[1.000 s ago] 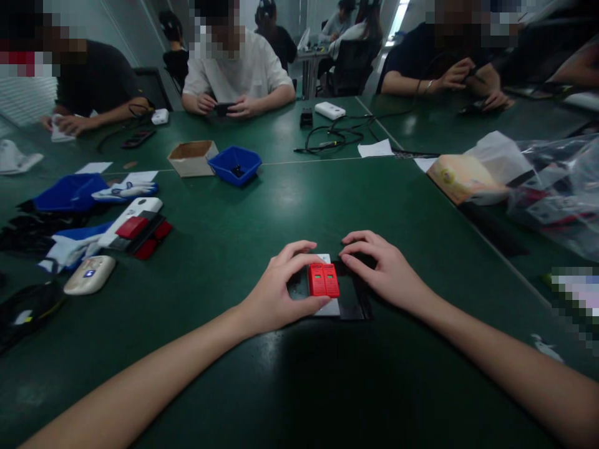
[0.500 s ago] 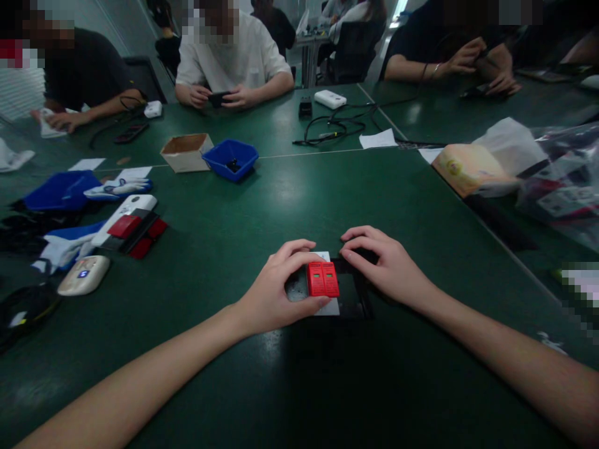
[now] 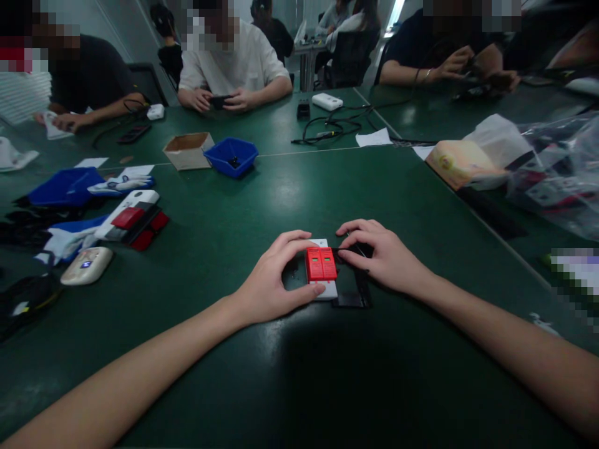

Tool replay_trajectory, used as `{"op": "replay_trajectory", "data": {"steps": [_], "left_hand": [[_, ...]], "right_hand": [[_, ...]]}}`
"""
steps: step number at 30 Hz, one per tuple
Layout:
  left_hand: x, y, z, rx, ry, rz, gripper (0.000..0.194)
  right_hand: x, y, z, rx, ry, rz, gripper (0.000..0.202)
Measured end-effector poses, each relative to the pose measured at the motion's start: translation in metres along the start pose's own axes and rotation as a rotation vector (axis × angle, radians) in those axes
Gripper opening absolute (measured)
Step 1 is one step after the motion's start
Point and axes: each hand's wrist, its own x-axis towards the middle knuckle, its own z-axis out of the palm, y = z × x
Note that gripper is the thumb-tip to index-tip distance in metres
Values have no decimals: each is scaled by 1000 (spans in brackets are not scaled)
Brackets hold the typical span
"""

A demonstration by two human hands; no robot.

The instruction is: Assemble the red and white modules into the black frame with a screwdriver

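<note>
Left hand [image 3: 266, 280] grips a partly hidden red module [image 3: 321, 264]; whether right hand [image 3: 386, 259] grasps, I can't tell; blue bin [image 3: 241, 149] holds blurry bits [image 3: 234, 163].

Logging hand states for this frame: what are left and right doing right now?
Left hand: closed around the red-and-white module.
Right hand: half-curled at the flat black piece; can't tell if it grips it.

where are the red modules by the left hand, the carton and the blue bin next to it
Red modules [image 3: 321, 265]: head view, middle of the pair's upper faces.
Carton [image 3: 193, 160]: head view, outside of its near wall.
Blue bin [image 3: 230, 148]: head view, inside of its far wall.
</note>
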Motion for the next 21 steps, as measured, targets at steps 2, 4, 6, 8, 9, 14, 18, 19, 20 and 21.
{"op": "replay_trajectory", "data": {"steps": [2,4,6,8,9,14,18,19,20,21], "left_hand": [[-2,0,0,22,-44,-4,73],[-2,1,0,58,-87,-14,88],[-2,1,-1,88,-97,-20,91],[-2,2,-1,88,-85,-5,85],[-2,2,-2,79,-80,11,82],[-6,3,-4,84,-49,84,73],[-8,4,-2,127,-16,129,69],[-9,4,-1,133,-8,139,69],[-9,3,-1,139,3,148,68],[-9,3,0,147,14,155,68]], "right_hand": [[-1,-2,0,18,77,23,10],[-2,-5,-1,48,142,86,10],[-3,-6,-1,77,177,151,13],[-2,-7,-1,96,185,177,15],[-2,-7,-1,101,184,179,17],[-1,-6,-2,127,175,196,19],[-1,-6,-3,130,157,199,20],[-1,-6,-3,129,148,198,20],[-1,-6,-3,128,138,199,21],[-1,-7,-3,131,128,202,22]]}}
